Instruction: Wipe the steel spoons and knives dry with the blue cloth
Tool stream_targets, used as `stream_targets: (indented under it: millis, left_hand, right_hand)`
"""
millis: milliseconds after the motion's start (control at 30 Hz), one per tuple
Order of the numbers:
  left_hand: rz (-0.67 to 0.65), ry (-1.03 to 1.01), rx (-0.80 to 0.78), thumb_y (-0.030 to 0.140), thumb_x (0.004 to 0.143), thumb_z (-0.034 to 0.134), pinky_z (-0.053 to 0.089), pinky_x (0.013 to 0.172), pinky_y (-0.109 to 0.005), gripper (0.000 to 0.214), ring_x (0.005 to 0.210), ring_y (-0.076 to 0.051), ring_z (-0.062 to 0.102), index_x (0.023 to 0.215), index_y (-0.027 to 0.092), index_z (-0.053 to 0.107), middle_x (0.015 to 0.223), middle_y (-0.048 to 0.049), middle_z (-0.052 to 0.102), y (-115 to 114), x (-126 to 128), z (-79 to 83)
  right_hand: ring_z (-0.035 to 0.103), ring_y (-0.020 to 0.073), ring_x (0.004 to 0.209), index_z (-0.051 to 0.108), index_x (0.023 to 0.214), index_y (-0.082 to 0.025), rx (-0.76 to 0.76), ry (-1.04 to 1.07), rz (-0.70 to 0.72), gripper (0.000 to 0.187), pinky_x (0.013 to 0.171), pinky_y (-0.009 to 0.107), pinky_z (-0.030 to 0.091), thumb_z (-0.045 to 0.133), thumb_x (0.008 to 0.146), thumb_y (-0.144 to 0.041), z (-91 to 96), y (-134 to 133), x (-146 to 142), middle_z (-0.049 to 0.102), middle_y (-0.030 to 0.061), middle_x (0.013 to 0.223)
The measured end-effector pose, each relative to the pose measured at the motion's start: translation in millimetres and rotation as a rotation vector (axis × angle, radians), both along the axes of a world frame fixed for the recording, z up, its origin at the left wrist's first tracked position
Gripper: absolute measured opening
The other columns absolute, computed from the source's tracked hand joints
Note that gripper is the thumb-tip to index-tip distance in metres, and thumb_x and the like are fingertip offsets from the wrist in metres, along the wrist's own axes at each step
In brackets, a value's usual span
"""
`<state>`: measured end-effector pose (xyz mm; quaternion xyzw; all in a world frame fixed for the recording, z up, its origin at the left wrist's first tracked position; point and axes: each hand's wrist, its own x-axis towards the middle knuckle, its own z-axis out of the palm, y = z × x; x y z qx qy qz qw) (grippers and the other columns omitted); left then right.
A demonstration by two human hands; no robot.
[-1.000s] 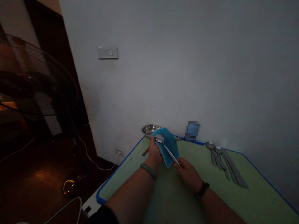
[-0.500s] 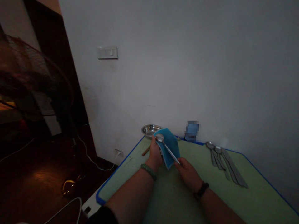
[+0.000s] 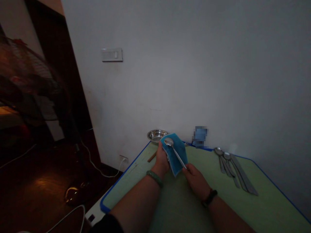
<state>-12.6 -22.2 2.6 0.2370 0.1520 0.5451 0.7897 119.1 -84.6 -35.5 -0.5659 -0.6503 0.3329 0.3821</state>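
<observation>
My left hand [image 3: 161, 159] is closed on a blue cloth [image 3: 175, 156], held up over the green table [image 3: 189, 207]. A steel spoon [image 3: 175, 152] lies across the cloth with its bowl at the top. My right hand [image 3: 195, 181] pinches the end of the spoon's handle just below the cloth. Both wrists wear bracelets.
Several spoons and knives [image 3: 232, 168] lie in a row at the table's right. A steel bowl [image 3: 156, 134] sits at the far left corner by a small brown stick [image 3: 151, 157]. A blurred blue object [image 3: 200, 137] stands by the wall. A fan [image 3: 31, 94] and cables stand left on the floor.
The spoon's bowl has shifted slightly right and up on the cloth. Both hands stay almost in place.
</observation>
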Motion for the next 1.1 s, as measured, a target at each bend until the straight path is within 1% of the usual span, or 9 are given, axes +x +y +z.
stream_targets:
  millis: [100, 233, 400, 500, 700, 833, 1000, 1100]
  left_hand:
    - [-0.008, -0.003, -0.024, 0.065, 0.072, 0.028, 0.040, 0.085, -0.042, 0.069, 0.085, -0.026, 0.060, 0.097, 0.010, 0.060, 0.086, -0.0125, 0.066, 1.4, -0.8, -1.1]
    - [0.019, 0.012, -0.055, 0.066, 0.070, 0.031, 0.039, 0.085, -0.044, 0.069, 0.086, -0.028, 0.059, 0.098, 0.010, 0.060, 0.086, -0.0128, 0.066, 3.6, -1.4, -3.3]
    - [0.020, 0.011, -0.029, 0.066, 0.071, 0.029, 0.039, 0.084, -0.045, 0.071, 0.085, -0.029, 0.059, 0.097, 0.009, 0.060, 0.086, -0.0137, 0.066, 4.2, -1.8, -3.6]
    - [0.029, 0.012, -0.040, 0.066, 0.071, 0.029, 0.039, 0.085, -0.045, 0.071, 0.086, -0.029, 0.059, 0.098, 0.009, 0.060, 0.087, -0.0136, 0.066, 4.1, -2.2, -2.9]
    - [0.016, 0.013, -0.043, 0.066, 0.071, 0.026, 0.040, 0.084, -0.045, 0.072, 0.084, -0.028, 0.060, 0.096, 0.009, 0.061, 0.085, -0.0139, 0.066, 3.4, -2.8, -0.2]
    - [0.052, 0.017, -0.035, 0.065, 0.072, 0.028, 0.041, 0.084, -0.046, 0.069, 0.085, -0.028, 0.060, 0.096, 0.009, 0.061, 0.085, -0.0133, 0.066, 3.5, -2.7, 0.9]
    - [0.045, 0.020, -0.042, 0.067, 0.071, 0.028, 0.041, 0.083, -0.047, 0.071, 0.086, -0.029, 0.059, 0.098, 0.009, 0.060, 0.086, -0.0137, 0.066, 4.7, -3.3, -0.5]
    - [0.052, 0.003, -0.037, 0.066, 0.071, 0.029, 0.042, 0.082, -0.046, 0.070, 0.085, -0.029, 0.060, 0.097, 0.009, 0.060, 0.086, -0.0141, 0.066, 4.8, -3.6, -0.9]
  right_hand:
    - [0.056, 0.0169, 0.078, 0.052, 0.082, -0.020, -0.011, 0.023, 0.019, 0.026, 0.069, 0.027, 0.040, 0.038, 0.078, -0.041, -0.2, 0.0, 0.0, 0.060, 0.0013, 0.080]
    - [0.056, 0.0171, 0.077, 0.053, 0.083, -0.020, -0.016, 0.010, 0.019, 0.026, 0.067, 0.027, 0.040, 0.038, 0.078, -0.040, 0.1, -0.2, 0.2, 0.061, 0.0018, 0.080]
    - [0.056, 0.0175, 0.078, 0.054, 0.083, -0.020, -0.016, -0.007, 0.023, 0.026, 0.068, 0.027, 0.040, 0.039, 0.077, -0.040, 2.4, -1.4, 0.0, 0.062, 0.0022, 0.080]
    - [0.056, 0.0173, 0.077, 0.054, 0.083, -0.020, -0.024, -0.009, 0.018, 0.025, 0.067, 0.027, 0.040, 0.039, 0.077, -0.039, 3.3, -1.4, -0.2, 0.062, 0.0019, 0.082]
    - [0.056, 0.0171, 0.074, 0.053, 0.082, -0.020, -0.011, 0.003, 0.031, 0.025, 0.065, 0.027, 0.040, 0.039, 0.077, -0.040, 2.7, -0.4, -0.3, 0.060, 0.0011, 0.077]
    - [0.056, 0.0173, 0.076, 0.054, 0.083, -0.020, -0.020, 0.014, 0.030, 0.026, 0.066, 0.027, 0.040, 0.039, 0.077, -0.040, 1.9, -0.5, 0.0, 0.060, 0.0009, 0.078]
    - [0.056, 0.0169, 0.074, 0.053, 0.081, -0.020, -0.022, 0.007, 0.015, 0.025, 0.065, 0.027, 0.040, 0.040, 0.077, -0.040, 0.9, -1.2, 0.4, 0.061, 0.0002, 0.076]
    - [0.056, 0.0170, 0.074, 0.052, 0.083, -0.021, -0.023, 0.044, 0.028, 0.024, 0.066, 0.027, 0.041, 0.040, 0.077, -0.040, 0.5, -1.3, 0.3, 0.060, 0.0002, 0.077]
